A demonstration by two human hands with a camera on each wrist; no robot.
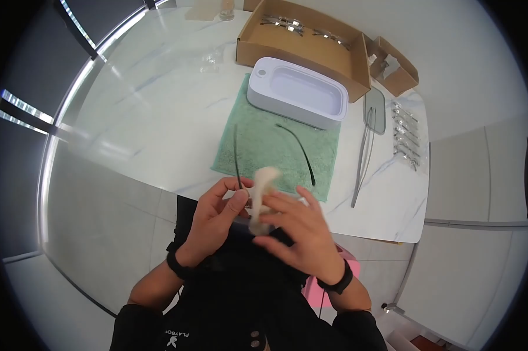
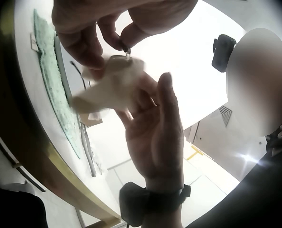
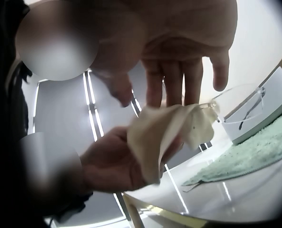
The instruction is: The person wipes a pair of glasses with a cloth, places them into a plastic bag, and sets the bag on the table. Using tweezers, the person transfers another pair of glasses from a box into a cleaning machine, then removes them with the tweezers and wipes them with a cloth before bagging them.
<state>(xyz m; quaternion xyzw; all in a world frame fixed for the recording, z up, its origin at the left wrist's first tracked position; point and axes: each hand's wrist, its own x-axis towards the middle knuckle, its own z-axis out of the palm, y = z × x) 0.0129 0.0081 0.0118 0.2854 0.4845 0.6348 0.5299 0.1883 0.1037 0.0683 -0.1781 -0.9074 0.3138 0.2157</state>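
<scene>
My left hand (image 1: pixel 211 217) pinches a pair of thin-rimmed eyeglasses near one hinge, between thumb and fingers. The dark temples (image 1: pixel 304 153) of the eyeglasses point away over the towel, and one clear lens shows beyond the cloth in the right wrist view. A cream wiping cloth (image 3: pixel 152 135), blurred in the head view, hangs in loose folds over the near part of the eyeglasses. Against it lie the fingers of my right hand (image 1: pixel 302 234), fairly straight and spread, with the thumb held apart. The cloth hides the near lens.
A green towel (image 1: pixel 229 155) lies ahead, with a pale lavender cleaning tub (image 1: pixel 296 111) on its far part. Behind stands a cardboard box (image 1: pixel 305 50) with more eyeglasses. To the right are long metal tweezers (image 1: pixel 360 164), a grey case (image 1: pixel 376 120) and several bagged eyeglasses (image 1: pixel 405 134).
</scene>
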